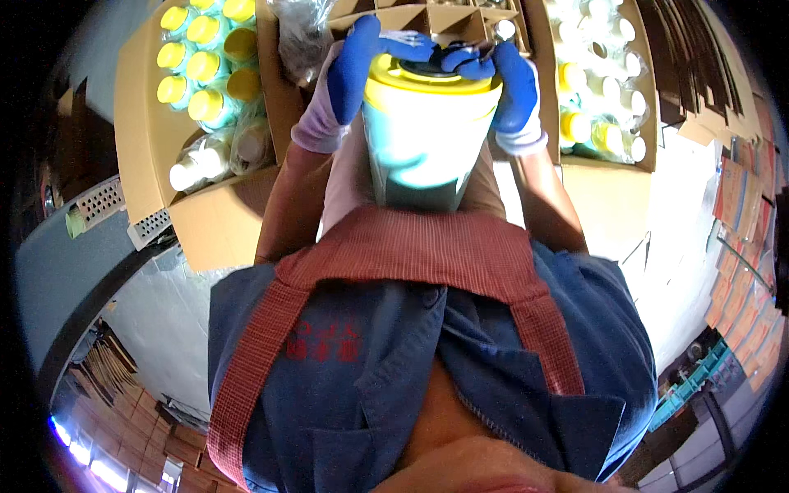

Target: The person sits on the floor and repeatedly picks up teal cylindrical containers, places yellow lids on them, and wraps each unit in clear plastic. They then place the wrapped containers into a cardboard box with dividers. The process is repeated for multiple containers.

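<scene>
A pale, glossy container (431, 135) with a yellow lid (382, 74) stands between my thighs, at the top middle of the view. On the lid sits a round black part (425, 66). My left hand (363, 68), in a blue-coated glove with a white cuff, rests at the lid's left edge, its fingers reaching over the top. My right hand (502, 80), gloved alike, lies at the lid's right edge with bent fingers near the black part. Both hands appear to steady the container; the glove fingers partly hide the black part.
An open cardboard box (142, 123) at the left holds yellow-capped bottles (204, 105) and plastic-wrapped white-capped ones. Another box (607, 161) at the right holds similar bottles. Beyond my hands is a box with cardboard dividers (456, 21). Flattened cardboard (703, 55) stands at the upper right.
</scene>
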A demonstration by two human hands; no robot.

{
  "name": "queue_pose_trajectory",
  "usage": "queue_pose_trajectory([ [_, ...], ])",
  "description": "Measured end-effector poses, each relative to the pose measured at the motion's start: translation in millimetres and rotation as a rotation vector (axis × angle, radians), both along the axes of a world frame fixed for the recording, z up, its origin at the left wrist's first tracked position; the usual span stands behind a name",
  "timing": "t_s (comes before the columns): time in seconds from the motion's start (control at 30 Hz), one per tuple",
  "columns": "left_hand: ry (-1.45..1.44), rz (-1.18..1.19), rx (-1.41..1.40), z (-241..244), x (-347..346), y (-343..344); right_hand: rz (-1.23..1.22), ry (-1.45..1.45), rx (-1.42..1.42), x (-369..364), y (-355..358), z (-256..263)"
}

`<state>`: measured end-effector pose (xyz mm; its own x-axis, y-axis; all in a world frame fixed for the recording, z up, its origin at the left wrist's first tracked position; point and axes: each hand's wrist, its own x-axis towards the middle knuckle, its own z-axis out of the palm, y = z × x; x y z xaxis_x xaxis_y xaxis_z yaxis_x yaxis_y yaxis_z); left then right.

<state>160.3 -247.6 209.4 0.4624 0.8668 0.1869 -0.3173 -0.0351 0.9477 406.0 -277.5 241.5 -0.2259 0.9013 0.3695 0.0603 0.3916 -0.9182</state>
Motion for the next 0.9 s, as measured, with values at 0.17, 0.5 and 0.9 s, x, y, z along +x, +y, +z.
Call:
queue_pose_trajectory([
  [0.17,0.244,0.289,0.21,8.0,-15.2,-1.7,0.383,0.623,-0.384,2.0,29.3,-4.6],
  [0.5,-0.354,-0.029,-0.37,-26.7,-10.2,-6.4,0.006,-0.227,0.198,-7.9,-20.8,35.6],
  [0.9,0.578,0.347,0.837,93.3,9.6,-46.9,0.637,0.877,-0.645,-28.0,34.7,24.9],
])
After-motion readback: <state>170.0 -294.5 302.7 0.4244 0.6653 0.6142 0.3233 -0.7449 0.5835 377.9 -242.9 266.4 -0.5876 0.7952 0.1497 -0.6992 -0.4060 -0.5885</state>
